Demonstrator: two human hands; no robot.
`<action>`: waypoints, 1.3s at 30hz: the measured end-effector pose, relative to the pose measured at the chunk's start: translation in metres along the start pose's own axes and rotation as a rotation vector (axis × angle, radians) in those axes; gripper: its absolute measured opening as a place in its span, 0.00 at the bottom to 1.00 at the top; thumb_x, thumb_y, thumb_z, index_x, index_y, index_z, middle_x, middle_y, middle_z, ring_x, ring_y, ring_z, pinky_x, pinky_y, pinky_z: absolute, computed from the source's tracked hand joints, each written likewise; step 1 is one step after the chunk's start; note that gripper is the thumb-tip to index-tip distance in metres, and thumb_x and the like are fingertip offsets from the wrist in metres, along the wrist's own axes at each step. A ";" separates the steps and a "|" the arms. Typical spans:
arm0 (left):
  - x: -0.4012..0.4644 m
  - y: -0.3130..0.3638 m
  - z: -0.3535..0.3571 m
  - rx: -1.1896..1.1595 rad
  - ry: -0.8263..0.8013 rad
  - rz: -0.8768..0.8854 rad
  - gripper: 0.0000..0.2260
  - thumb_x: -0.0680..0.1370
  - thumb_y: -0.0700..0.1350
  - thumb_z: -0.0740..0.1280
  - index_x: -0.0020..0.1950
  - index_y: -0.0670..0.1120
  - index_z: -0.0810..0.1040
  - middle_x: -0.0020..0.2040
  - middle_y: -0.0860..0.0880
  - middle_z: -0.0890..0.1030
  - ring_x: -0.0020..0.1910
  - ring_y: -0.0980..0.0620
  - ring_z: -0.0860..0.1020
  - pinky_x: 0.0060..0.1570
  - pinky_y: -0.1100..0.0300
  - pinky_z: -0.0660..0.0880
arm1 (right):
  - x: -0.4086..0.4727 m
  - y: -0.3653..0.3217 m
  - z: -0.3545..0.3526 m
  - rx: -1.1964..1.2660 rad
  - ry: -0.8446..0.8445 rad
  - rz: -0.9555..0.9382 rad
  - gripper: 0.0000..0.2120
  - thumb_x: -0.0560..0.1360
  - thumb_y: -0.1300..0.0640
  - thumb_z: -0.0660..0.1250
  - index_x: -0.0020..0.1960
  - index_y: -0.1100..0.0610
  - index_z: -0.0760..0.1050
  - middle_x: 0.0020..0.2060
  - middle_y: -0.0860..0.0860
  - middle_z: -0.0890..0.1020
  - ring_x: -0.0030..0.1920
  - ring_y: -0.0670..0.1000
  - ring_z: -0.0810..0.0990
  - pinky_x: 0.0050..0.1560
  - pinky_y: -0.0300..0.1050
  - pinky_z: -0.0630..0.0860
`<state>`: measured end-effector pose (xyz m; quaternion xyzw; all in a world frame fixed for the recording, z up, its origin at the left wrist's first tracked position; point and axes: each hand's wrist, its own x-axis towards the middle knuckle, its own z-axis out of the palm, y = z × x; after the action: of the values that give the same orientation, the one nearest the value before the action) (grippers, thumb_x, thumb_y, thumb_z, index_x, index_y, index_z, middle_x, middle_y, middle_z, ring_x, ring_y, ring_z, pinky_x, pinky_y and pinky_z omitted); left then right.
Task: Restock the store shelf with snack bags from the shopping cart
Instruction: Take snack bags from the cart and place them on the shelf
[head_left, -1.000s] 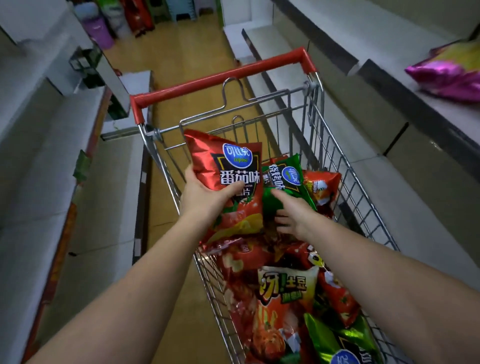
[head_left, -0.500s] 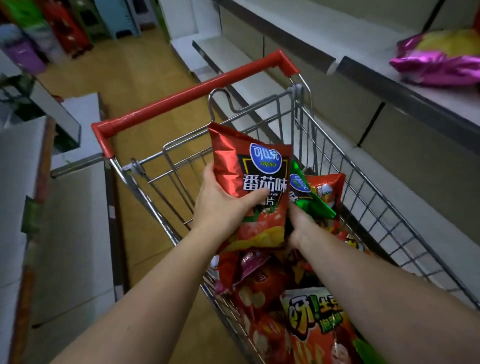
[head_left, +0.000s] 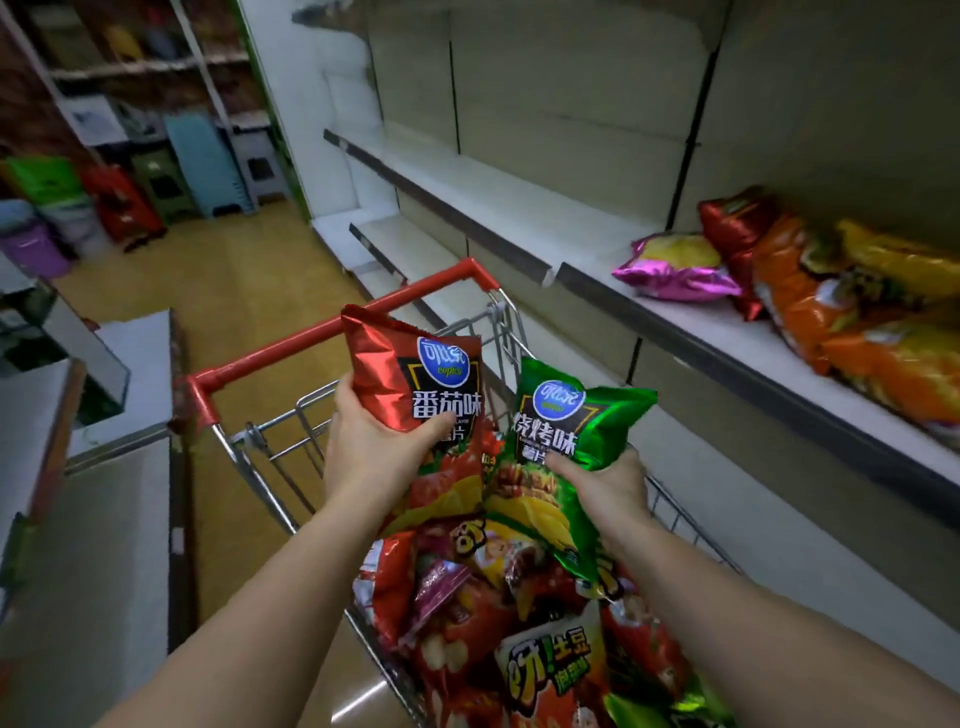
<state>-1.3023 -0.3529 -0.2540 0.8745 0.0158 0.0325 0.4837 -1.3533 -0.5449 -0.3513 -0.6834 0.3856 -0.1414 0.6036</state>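
A long run of pale shelving (head_left: 519, 208) fills the right side of the aisle, its boards stepping away toward the far end of the shop. On the nearest board, at the right edge, snack bags already lie in a loose heap — a pink and yellow bag (head_left: 675, 270) at the front, a dark red bag (head_left: 732, 228) tilted behind it, and several orange and yellow bags (head_left: 852, 312) piled beyond, touching one another.

Across the aisle on the left stands a lower grey counter (head_left: 93, 519), and at the far end plastic stools and bins (head_left: 156, 187) in green, red, blue and purple are stacked against a wall rack.

In the middle sits the shopping cart (head_left: 270, 447), wire-sided with a red handle bar (head_left: 332, 327) at its far end. Its basket is heaped with snack bags (head_left: 498, 623), mostly red, some green, one near the bottom printed with big yellow letters.

Above that heap the person holds two bags side by side, upright and nearly touching. The left hand (head_left: 374, 457) grips the red bag (head_left: 415, 384) — thumb across its front, fingers curled round the left edge. The right hand (head_left: 602, 483) clasps the green bag (head_left: 561, 426) from below, thumb pressed on the front near the printed lettering. Both bags are lifted clear of the cart's rim, between the handle bar and the person.
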 end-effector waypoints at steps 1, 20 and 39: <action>-0.006 0.011 -0.001 -0.011 0.025 0.034 0.48 0.61 0.58 0.79 0.74 0.50 0.57 0.66 0.46 0.74 0.64 0.44 0.73 0.64 0.46 0.70 | -0.004 -0.015 -0.013 -0.009 -0.007 -0.053 0.34 0.61 0.50 0.79 0.62 0.57 0.68 0.52 0.49 0.78 0.52 0.53 0.77 0.52 0.44 0.72; -0.159 0.211 -0.030 -0.290 0.063 0.443 0.43 0.64 0.54 0.78 0.72 0.49 0.59 0.64 0.47 0.75 0.62 0.45 0.74 0.64 0.47 0.70 | -0.148 -0.184 -0.270 -0.035 0.125 -0.706 0.37 0.64 0.52 0.77 0.68 0.55 0.65 0.60 0.51 0.77 0.58 0.52 0.75 0.54 0.41 0.69; -0.219 0.328 -0.012 -0.546 -0.436 0.711 0.42 0.62 0.53 0.80 0.70 0.49 0.63 0.59 0.48 0.78 0.58 0.45 0.76 0.62 0.47 0.72 | -0.269 -0.213 -0.399 -0.021 0.701 -0.733 0.35 0.61 0.50 0.79 0.64 0.52 0.69 0.55 0.48 0.80 0.56 0.50 0.78 0.60 0.50 0.73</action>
<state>-1.5231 -0.5302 0.0212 0.6536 -0.3939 0.0149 0.6461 -1.7186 -0.6487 0.0129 -0.6914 0.3010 -0.5609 0.3416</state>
